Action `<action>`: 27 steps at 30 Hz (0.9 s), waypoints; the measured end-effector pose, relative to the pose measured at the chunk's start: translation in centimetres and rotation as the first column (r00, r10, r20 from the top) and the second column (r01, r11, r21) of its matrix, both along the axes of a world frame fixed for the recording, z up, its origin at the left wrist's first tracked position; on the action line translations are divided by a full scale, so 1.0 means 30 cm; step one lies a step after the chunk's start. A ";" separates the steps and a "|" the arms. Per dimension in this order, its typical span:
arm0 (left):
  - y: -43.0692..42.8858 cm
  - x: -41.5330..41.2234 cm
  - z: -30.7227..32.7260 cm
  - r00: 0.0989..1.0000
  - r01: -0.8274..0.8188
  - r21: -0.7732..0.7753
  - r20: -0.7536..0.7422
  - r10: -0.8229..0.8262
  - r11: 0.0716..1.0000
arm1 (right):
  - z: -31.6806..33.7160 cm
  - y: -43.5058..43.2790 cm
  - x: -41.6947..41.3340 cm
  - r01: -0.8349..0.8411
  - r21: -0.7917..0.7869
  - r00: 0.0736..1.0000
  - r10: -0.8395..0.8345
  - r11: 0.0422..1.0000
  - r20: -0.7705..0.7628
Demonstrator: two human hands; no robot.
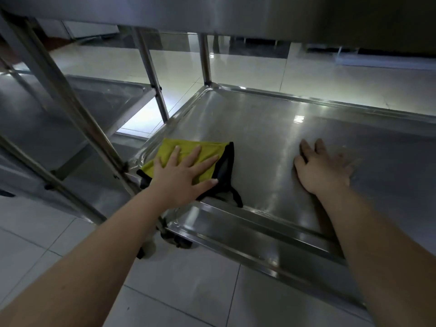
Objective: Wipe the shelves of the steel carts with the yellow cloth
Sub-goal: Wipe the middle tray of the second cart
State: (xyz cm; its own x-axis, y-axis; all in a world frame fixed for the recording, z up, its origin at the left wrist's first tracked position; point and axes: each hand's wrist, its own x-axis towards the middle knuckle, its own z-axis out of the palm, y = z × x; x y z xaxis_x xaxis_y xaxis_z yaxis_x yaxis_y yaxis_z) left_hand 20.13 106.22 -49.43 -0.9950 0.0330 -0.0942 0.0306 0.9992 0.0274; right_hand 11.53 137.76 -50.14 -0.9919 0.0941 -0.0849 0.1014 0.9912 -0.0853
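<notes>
Both forearms are reaching in low over the tiled floor [188, 286]. Left hand [181, 175] is lying flat, fingers spread, pressing the yellow cloth [188, 151] into the near-left corner of the lower shelf [271, 128]. Right hand [320, 168] is resting open-palmed on bare steel, gripping nothing.

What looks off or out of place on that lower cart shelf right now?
Nothing is spilled or damaged. One small thing: the yellow cloth is bunched at the shelf's near-left corner, its black edge trim trailing over the front rim. The left hand presses flat on it; the right hand rests flat on bare steel.
</notes>
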 end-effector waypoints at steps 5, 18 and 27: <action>0.023 -0.054 0.021 0.998 -0.050 0.040 0.050 0.048 0.998 | 0.009 -0.024 0.082 -0.096 -0.009 0.990 0.097 0.995 0.099; -0.098 -0.114 0.035 0.994 -0.110 0.087 0.029 0.108 0.990 | -0.006 -0.025 0.320 -0.413 0.006 0.910 0.413 0.911 0.035; 0.149 -0.041 0.023 0.991 -0.122 0.024 0.060 0.120 0.992 | -0.011 -0.005 0.306 -0.316 -0.414 0.947 0.308 0.854 -0.086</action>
State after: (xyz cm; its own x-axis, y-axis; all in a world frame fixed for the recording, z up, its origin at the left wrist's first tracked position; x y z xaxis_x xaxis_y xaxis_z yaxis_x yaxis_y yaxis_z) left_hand 18.92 110.67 -48.75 -0.9846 -0.0838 -0.1532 -0.0928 0.9943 0.0527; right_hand 20.72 137.60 -50.46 -0.9649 -0.2610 -0.0304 -0.2121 0.8419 -0.4963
